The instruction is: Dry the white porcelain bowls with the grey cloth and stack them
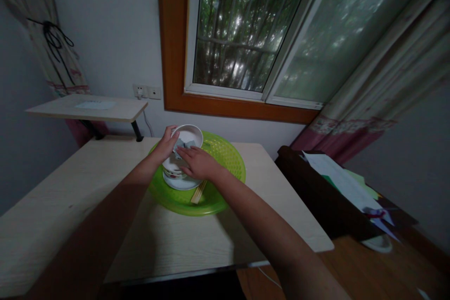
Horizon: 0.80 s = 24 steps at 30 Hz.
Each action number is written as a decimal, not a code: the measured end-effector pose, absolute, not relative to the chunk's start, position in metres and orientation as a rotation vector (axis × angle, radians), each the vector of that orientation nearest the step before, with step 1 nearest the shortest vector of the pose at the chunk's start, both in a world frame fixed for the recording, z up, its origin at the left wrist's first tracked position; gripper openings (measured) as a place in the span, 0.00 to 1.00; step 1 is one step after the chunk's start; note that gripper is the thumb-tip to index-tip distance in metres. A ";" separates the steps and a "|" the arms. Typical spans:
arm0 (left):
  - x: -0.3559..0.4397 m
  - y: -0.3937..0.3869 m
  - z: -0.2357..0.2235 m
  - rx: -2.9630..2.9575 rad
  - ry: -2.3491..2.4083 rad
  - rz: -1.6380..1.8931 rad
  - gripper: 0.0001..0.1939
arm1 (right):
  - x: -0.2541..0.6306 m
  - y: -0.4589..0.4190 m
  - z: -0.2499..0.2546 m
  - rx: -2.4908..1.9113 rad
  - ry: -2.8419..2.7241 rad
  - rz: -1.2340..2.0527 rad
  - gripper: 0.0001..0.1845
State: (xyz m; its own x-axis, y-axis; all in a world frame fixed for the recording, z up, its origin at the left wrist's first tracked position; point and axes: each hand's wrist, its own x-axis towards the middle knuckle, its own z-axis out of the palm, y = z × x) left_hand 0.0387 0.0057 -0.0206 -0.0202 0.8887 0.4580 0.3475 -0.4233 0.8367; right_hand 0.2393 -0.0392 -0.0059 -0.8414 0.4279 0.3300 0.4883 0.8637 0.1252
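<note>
A white bowl [194,134] is tilted up, its inside facing me. My left hand [166,145] is closed on the bowl's left rim. My right hand [199,162] presses a grey cloth [178,144] to the lower inside of this bowl, fingers closed over the cloth. Below are more white bowls [171,166] with a coloured pattern, stacked on a white plate [180,183] and partly hidden by my right hand. Light wooden chopsticks [197,194] lie beside the plate. All of these are over or in a round green plastic basket [230,150].
The basket stands on a pale wooden table [183,239]. A small raised shelf [123,110] with a paper on it is at the back left. Behind is a wall with sockets [146,92] and a window [239,33]. Papers [337,178] lie on dark furniture at the right.
</note>
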 end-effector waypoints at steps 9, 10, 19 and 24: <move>0.042 -0.002 -0.014 1.769 1.293 1.422 0.24 | 0.238 -0.039 0.002 -0.870 -2.666 -0.361 0.28; 0.043 -0.002 -0.013 1.758 1.298 1.410 0.25 | 0.238 -0.038 0.003 -0.911 -2.639 -0.395 0.28; 0.041 0.003 -0.016 1.722 1.298 1.432 0.26 | 0.238 -0.036 -0.001 -1.000 -2.506 -0.525 0.31; 0.040 0.004 -0.020 1.769 1.254 1.389 0.27 | 0.238 -0.039 -0.005 -0.812 -2.710 -0.353 0.31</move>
State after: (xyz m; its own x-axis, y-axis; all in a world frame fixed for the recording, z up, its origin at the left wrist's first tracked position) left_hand 0.0395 0.0035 -0.0205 0.0263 0.9063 0.4218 0.3275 -0.4064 0.8530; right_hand 0.2384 -0.0389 -0.0047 -0.7994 0.4944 0.3413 0.5654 0.8112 0.1492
